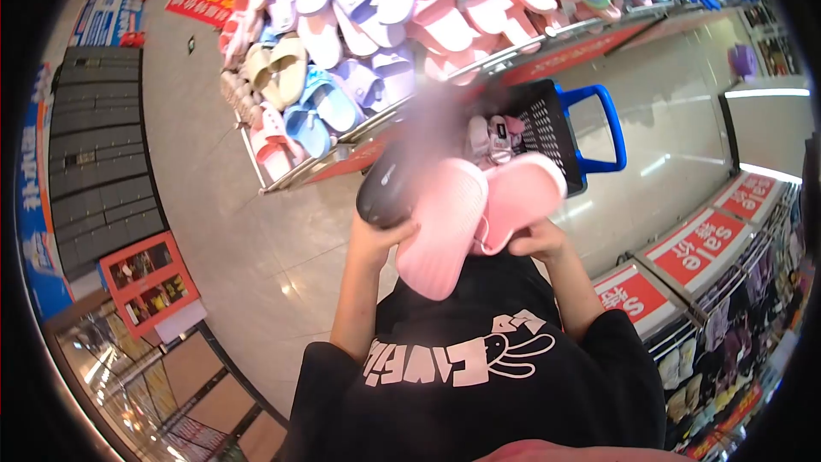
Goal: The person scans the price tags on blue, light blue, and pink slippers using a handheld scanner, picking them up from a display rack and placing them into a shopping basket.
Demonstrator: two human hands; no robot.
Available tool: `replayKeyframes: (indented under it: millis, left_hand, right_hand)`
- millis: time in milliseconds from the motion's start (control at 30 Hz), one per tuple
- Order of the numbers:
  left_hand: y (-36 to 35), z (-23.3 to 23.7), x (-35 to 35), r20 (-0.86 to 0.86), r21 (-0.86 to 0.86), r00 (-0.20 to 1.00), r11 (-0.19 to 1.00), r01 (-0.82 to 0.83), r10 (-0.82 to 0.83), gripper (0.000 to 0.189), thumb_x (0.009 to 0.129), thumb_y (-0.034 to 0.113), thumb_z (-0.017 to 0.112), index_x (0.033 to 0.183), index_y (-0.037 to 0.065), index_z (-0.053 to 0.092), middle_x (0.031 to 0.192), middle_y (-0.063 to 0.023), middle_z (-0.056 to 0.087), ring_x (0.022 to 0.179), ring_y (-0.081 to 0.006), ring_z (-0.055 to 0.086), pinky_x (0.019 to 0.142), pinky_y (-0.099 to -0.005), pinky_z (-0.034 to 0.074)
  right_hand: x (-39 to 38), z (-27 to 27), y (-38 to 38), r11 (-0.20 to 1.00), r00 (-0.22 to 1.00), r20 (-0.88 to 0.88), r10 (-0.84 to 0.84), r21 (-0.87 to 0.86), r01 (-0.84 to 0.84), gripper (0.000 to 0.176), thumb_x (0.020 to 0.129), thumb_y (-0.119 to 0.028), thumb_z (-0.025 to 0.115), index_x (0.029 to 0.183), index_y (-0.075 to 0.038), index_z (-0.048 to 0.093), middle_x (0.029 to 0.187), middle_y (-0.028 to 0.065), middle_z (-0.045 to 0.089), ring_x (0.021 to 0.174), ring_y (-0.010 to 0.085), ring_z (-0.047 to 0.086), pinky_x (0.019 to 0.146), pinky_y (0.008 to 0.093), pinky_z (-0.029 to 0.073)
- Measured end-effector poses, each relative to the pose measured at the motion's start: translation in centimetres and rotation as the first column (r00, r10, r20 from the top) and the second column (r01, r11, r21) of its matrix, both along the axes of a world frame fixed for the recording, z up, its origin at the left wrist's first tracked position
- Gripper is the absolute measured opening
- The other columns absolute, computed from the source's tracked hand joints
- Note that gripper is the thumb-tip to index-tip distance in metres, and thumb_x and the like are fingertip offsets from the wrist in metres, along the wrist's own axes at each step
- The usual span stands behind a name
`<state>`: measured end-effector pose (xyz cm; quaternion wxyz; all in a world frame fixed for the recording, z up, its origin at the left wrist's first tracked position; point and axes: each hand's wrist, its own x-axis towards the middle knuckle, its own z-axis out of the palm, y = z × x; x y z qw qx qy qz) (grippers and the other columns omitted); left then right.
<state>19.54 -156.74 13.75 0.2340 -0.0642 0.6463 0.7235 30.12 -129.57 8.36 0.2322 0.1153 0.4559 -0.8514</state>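
Observation:
My left hand [374,238] is raised in front of my chest and grips a black rounded handheld device [385,192]. Its fingers also rest against the sole of a pink slipper [440,231]. My right hand [539,244] holds a second pink slipper [522,192] from below, and the two overlap, apparently joined as a pair. Both slippers are held up just before a black shopping basket [547,124] with a blue handle [611,133]. My black T-shirt with white print fills the bottom of the view.
A sloped display rack [385,26] full of pink, blue, white and lilac slippers runs across the top. The basket holds a few small pink and white items. Red sale signs [705,244] front shelves of goods on the right. Grey lockers [98,145] stand at left on the glossy tiled floor.

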Motion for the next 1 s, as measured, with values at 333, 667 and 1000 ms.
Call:
replayKeyframes:
  millis: [333, 667, 1000]
  left_hand:
    - [-5.9, 6.5, -0.2, -0.411, -0.213, 0.865, 0.953, 0.215, -0.287, 0.067, 0.061, 0.014, 0.089, 0.119, -0.003, 0.061, 0.111, -0.0103, 0.068, 0.097, -0.0152, 0.063, 0.088, -0.0317, 0.05]
    - [-11.7, 9.7, -12.6, -0.679, -0.19, 0.491, 0.777, 0.6, -0.546, 0.048, 0.07, 0.019, 0.08, 0.11, -0.002, 0.064, 0.106, -0.0183, 0.067, 0.094, -0.0335, 0.066, 0.085, -0.04, 0.051]
    - [-16.9, 14.0, -20.2, -0.757, -0.504, 0.013, 0.596, 0.625, -0.653, 0.03, 0.071, 0.003, 0.065, 0.101, 0.001, 0.062, 0.086, -0.0097, 0.06, 0.084, -0.027, 0.063, 0.07, -0.0359, 0.05]
  right_hand:
    - [-1.4, -3.0, -0.5, 0.854, 0.955, -0.111, -0.274, -0.485, 0.189, 0.118, 0.057, -0.08, 0.071, 0.145, -0.008, 0.038, 0.146, 0.0178, 0.043, 0.13, 0.0387, 0.047, 0.108, 0.0589, 0.037]
    - [-12.1, -2.5, -7.3, 0.934, 0.956, 0.045, -0.29, 0.23, 0.273, 0.046, 0.099, -0.032, 0.051, 0.124, 0.006, 0.056, 0.105, 0.0203, 0.068, 0.093, 0.0269, 0.069, 0.083, 0.0373, 0.056]
    - [-23.4, 5.6, -21.7, 0.639, 0.688, 0.087, 0.721, 0.301, -0.708, 0.032, 0.096, -0.02, 0.059, 0.121, 0.001, 0.059, 0.098, 0.0089, 0.067, 0.095, 0.0143, 0.065, 0.083, 0.0293, 0.053]
